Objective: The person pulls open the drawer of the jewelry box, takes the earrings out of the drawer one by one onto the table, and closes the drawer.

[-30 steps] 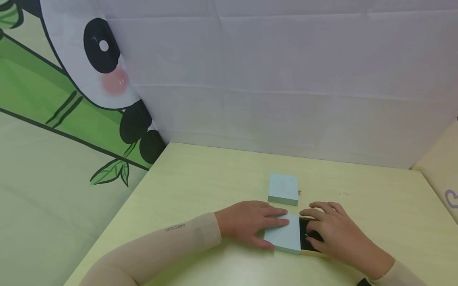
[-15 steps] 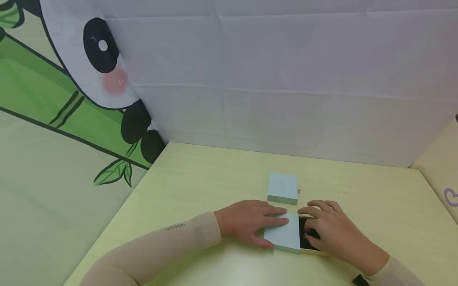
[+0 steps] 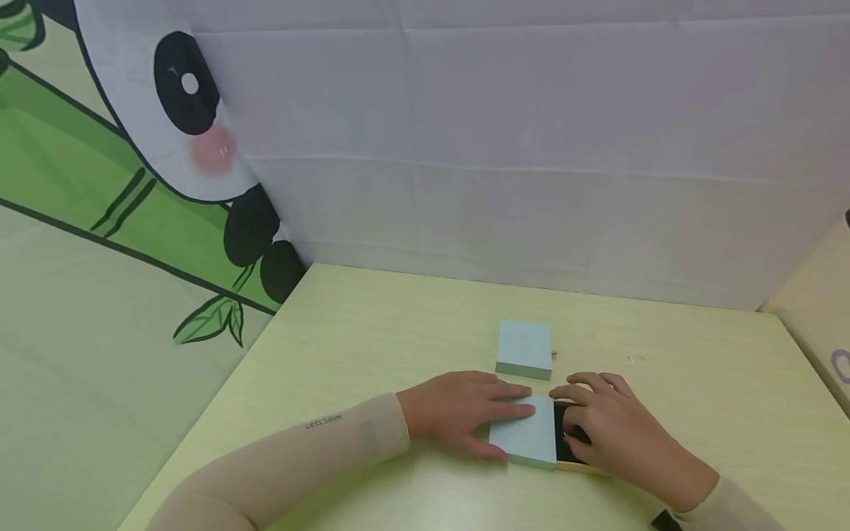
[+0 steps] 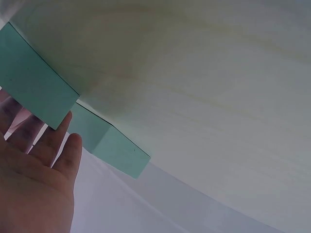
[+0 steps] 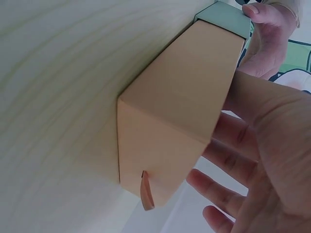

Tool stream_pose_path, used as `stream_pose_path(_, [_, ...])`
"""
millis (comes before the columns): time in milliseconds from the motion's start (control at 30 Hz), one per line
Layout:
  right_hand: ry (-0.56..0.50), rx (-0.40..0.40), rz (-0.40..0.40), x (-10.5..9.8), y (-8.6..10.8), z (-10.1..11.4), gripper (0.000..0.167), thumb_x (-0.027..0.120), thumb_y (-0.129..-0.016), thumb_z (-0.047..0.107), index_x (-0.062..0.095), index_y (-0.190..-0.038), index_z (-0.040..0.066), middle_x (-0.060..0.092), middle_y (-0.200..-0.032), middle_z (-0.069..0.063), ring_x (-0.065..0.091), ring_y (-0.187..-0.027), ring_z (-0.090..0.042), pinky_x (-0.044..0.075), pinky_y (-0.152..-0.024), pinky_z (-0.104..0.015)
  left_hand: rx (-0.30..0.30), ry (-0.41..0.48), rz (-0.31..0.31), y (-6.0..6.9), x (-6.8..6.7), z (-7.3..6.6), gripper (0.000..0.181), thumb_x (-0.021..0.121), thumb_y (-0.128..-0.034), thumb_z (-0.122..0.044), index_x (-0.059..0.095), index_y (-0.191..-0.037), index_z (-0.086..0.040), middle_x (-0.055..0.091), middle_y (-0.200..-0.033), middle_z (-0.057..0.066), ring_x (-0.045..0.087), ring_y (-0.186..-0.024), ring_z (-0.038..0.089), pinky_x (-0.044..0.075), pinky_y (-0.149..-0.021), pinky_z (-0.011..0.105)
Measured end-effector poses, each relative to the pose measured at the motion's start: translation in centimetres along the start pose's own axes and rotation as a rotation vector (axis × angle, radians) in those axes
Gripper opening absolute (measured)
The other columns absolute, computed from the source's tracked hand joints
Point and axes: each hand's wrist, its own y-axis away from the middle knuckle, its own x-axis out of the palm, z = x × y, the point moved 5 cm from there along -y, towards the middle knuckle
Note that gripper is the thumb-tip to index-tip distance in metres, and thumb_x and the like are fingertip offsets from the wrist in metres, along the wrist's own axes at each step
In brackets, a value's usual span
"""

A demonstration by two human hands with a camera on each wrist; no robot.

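Observation:
Spread over the light blue sleeve of a box (image 3: 524, 435), my left hand (image 3: 451, 414) lies with its fingers straight on top. From the sleeve's right side a drawer (image 5: 175, 87) sticks out, tan outside and black inside, with a ribbon tab (image 5: 147, 191) on its end. My right hand (image 3: 614, 431) reaches over this drawer, thumb and index finger down inside it. A tiny shiny piece (image 3: 565, 434) shows at those fingertips, which appear to pinch it; its kind is too small to tell. The other right fingers extend past the drawer's far side.
Just behind the sleeve stands a second light blue box (image 3: 524, 346), its ribbon tab (image 3: 554, 355) pointing right. Tiny thin shiny bits (image 3: 635, 358) lie on the table (image 3: 398, 324) farther right. White cloth (image 3: 505, 147) hangs behind the table, with a panda print at left.
My right hand has shifted slightly left within the drawer, and the shiny piece at its fingertips shows less. My left hand stays on the sleeve.

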Motion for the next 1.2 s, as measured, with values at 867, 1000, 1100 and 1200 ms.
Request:
stream_pose_path(867, [0.03, -0.074, -0.087, 0.2, -0.4, -2.3, 0.024, 0.105, -0.083, 0.024, 0.083, -0.076, 0.027, 0.087, -0.131, 0.007, 0.076, -0.135, -0.032, 0.061, -0.109, -0.06, -0.011, 0.007, -0.03, -1.3, -0.1, 0.5, 0.078, 0.066, -0.1136, -0.073, 0.052, -0.18, -0.034, 0.051, -0.188, -0.009, 0.059, -0.168, 0.014, 0.049, -0.139, 0.031])
stream_pose_path(1000, [0.03, -0.067, -0.09, 0.1, -0.4, -2.0, 0.028, 0.106, -0.083, 0.025, 0.08, -0.074, 0.03, 0.087, -0.131, 0.006, 0.076, -0.135, -0.032, 0.061, -0.109, -0.061, -0.003, -0.01, -0.032, -1.1, 0.0, 0.5, 0.079, 0.065, -0.1135, -0.073, 0.051, -0.181, -0.034, 0.051, -0.188, -0.009, 0.059, -0.168, 0.014, 0.049, -0.139, 0.03])
stream_pose_path(1100, [0.029, -0.068, -0.098, 0.1, -0.2, -1.8, 0.027, 0.106, -0.083, 0.025, 0.08, -0.075, 0.03, 0.087, -0.131, 0.006, 0.076, -0.135, -0.032, 0.061, -0.109, -0.061, 0.003, -0.012, -0.033, -0.9, 0.1, 0.4, 0.079, 0.065, -0.1134, -0.074, 0.051, -0.181, -0.034, 0.051, -0.188, -0.009, 0.059, -0.168, 0.014, 0.049, -0.139, 0.031])
stream_pose_path(1200, [0.029, -0.07, -0.107, 0.1, -0.1, -1.6, 0.027, 0.106, -0.083, 0.024, 0.08, -0.075, 0.03, 0.087, -0.131, 0.006, 0.076, -0.135, -0.032, 0.061, -0.109, -0.061, 0.006, -0.011, -0.033, -0.8, 0.2, 0.4, 0.079, 0.065, -0.1135, -0.073, 0.051, -0.181, -0.034, 0.051, -0.188, -0.009, 0.058, -0.168, 0.014, 0.049, -0.139, 0.031])
